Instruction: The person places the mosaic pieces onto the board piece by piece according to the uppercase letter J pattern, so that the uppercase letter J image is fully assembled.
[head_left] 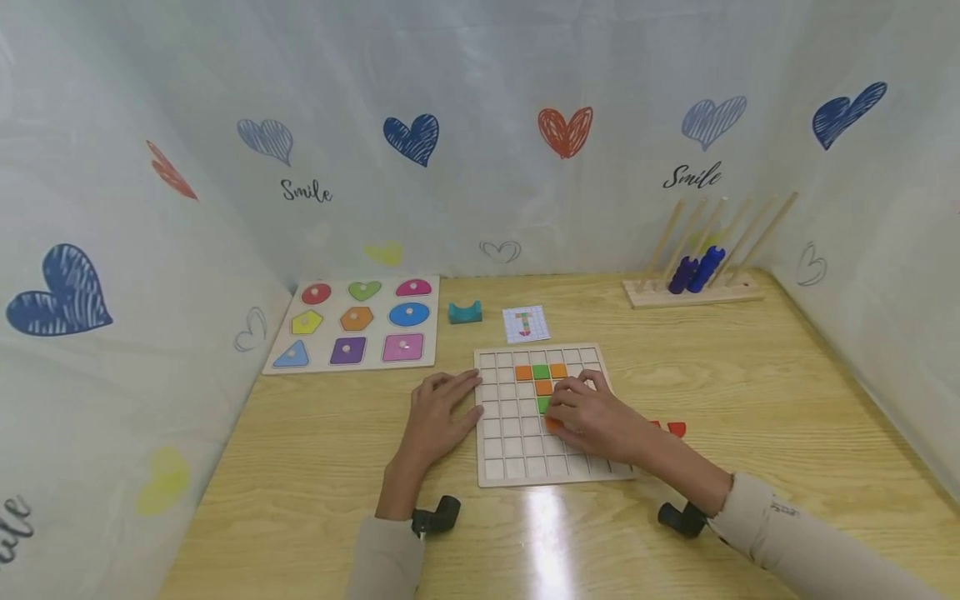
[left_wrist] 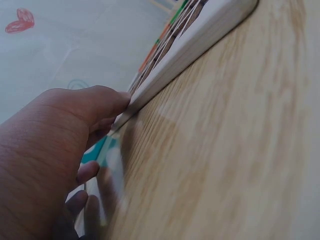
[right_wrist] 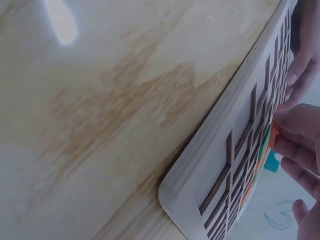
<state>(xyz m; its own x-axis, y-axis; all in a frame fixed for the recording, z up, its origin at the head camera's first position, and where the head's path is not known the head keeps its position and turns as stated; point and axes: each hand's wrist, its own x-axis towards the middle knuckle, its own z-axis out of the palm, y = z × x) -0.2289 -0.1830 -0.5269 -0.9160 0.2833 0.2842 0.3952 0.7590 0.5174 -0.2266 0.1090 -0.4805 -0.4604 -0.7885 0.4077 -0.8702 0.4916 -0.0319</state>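
A wooden grid board (head_left: 513, 469) lies on the table between the two hands. Set in its cells are orange and green square tiles, among them a green tile (head_left: 542, 372) in the upper row. My right hand (head_left: 597, 421) pinches an orange square tile (head_left: 553, 425) between thumb and fingers, just below the lower green tile (head_left: 543, 405). Along the board's left edge, my left hand (head_left: 437, 417) rests with fingers extended; its thumb touches the wooden rim in the left wrist view. A small card (head_left: 526, 324) behind the board shows a coloured tile pattern on a grid.
Red pieces (head_left: 677, 429) lie right of the board, partly behind the right forearm. A shape puzzle board (head_left: 352, 333) sits at the back left, with a teal curved block (head_left: 465, 312) beside it. At the back right stands a peg rack (head_left: 693, 295) holding blue and purple pieces.
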